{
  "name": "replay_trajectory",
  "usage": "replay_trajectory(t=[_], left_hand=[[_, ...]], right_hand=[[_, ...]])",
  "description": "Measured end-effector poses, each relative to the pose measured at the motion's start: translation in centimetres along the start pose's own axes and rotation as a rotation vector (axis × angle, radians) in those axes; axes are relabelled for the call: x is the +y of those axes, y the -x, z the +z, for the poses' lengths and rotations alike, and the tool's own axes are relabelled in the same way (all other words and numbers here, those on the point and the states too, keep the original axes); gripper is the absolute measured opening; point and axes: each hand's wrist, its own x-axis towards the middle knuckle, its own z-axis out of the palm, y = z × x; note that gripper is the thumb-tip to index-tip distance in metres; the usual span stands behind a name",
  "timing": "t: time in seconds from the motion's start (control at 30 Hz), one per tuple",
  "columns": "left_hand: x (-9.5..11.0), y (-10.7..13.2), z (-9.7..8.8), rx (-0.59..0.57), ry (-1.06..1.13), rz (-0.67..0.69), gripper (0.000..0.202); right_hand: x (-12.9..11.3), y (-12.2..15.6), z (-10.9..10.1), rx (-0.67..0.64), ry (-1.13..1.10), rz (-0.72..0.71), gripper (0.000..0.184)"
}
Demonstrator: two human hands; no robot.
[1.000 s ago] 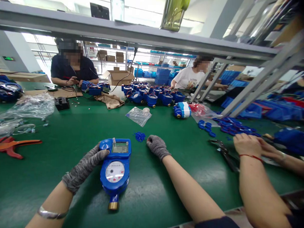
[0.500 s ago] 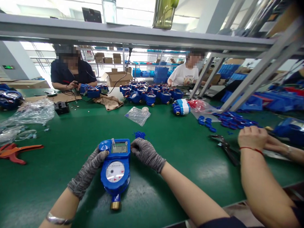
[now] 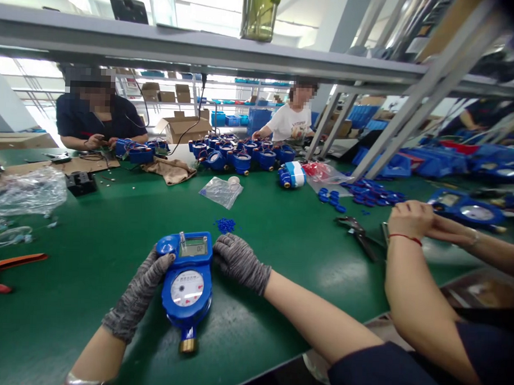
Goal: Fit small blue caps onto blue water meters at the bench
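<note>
A blue water meter [image 3: 186, 288] with a white dial, a small grey display and a brass end fitting lies on the green table in front of me. My left hand [image 3: 146, 281], in a grey knitted glove, grips its upper left side, thumb by the round blue cap [image 3: 166, 245]. A small clear piece [image 3: 181, 240] stands beside the display. At the meter's upper right edge is my right hand [image 3: 240, 262], also gloved, its fingers curled together; whatever they pinch is hidden. Just beyond it lies a little pile of small blue parts [image 3: 226, 225].
A plastic bag [image 3: 221, 191] and a group of blue meters [image 3: 241, 158] lie further back. Dark pliers [image 3: 359, 235] rest at right, near a co-worker's hands [image 3: 411, 220]. Orange-handled pliers [image 3: 14, 268] are at left. A metal shelf [image 3: 228, 51] crosses overhead.
The whole view has shifted, so most things sit further left. My left hand keeps its grip on the water meter, and my right hand stays at its upper right edge.
</note>
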Motion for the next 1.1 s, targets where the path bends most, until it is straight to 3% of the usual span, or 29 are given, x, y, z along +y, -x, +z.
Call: replay_trajectory(t=[0.07,0.13,0.2,0.27,0.33,0.6,0.67,0.77,0.87,0.97,1.1], left_hand=[[-0.2,-0.3,-0.1,0.024,-0.021,-0.023,0.059],[-0.3,-0.4,-0.3,0.055,-0.023,-0.053,0.064],[-0.4,-0.4,-0.6,0.077,-0.014,-0.079,0.067],[-0.6,-0.4,-0.9,0.091,0.001,-0.095,0.066],[-0.6,-0.4,-1.2,0.093,0.002,-0.115,0.062],[-0.7,-0.8,-1.4,0.054,-0.005,-0.102,0.074],[-0.8,-0.7,-1.5,0.047,0.015,-0.085,0.076],[-0.7,-0.7,-1.8,0.080,0.038,-0.095,0.078],[-0.8,-0.8,-2.1,0.090,0.043,-0.127,0.079],[-1.7,-0.4,-2.3,0.144,0.051,-0.121,0.084],[-3.9,1.6,-1.4,0.342,-0.057,-0.108,0.104]], right_hand=[[0.2,-0.2,0.5,0.010,-0.230,0.148,0.015],[0.5,-0.9,1.1,-0.023,-0.597,0.441,0.013],[0.5,-1.6,1.8,-0.138,-1.019,0.711,0.014],[0.5,-2.3,2.3,-0.242,-1.361,0.819,0.017],[0.4,-2.7,2.6,-0.242,-1.514,0.788,0.020],[-0.9,-2.2,3.5,-0.061,-1.253,0.722,0.017],[-0.5,-2.1,3.2,-0.123,-1.198,0.677,0.021],[2.1,-2.3,1.8,-0.147,-0.770,0.614,0.024],[6.2,-2.8,0.3,0.069,-0.300,0.656,0.026],[9.4,-3.2,0.1,0.123,-0.146,0.709,0.025],[10.7,-3.6,1.2,0.087,-0.022,0.712,0.018]])
